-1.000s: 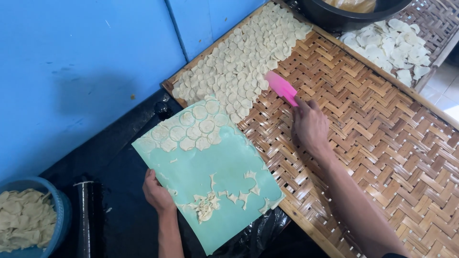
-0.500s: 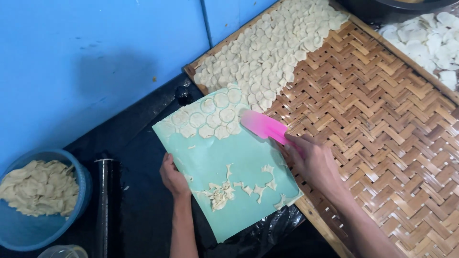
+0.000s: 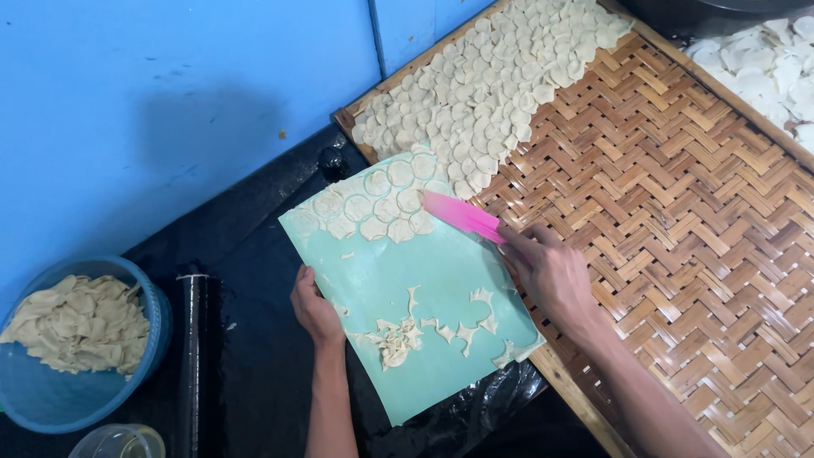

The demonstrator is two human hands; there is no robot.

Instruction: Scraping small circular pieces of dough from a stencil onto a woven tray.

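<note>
Lifting dough rounds (image 3: 373, 208) off the teal sheet (image 3: 424, 339) at frame centre: right hand (image 3: 551, 276) grips the pink scraper (image 3: 462, 216), left hand (image 3: 315, 307) pinches the sheet's edge. Sliding them onto the woven bamboo tray (image 3: 678, 212) needs a shallow blade.

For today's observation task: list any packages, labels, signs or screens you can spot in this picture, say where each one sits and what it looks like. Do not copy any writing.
None in view: no package, label, sign or screen shows.
Nearest to a container: blue round basin, lower left, holding pale dough scraps.
Clear round container, bottom edge, only partly seen.
</note>
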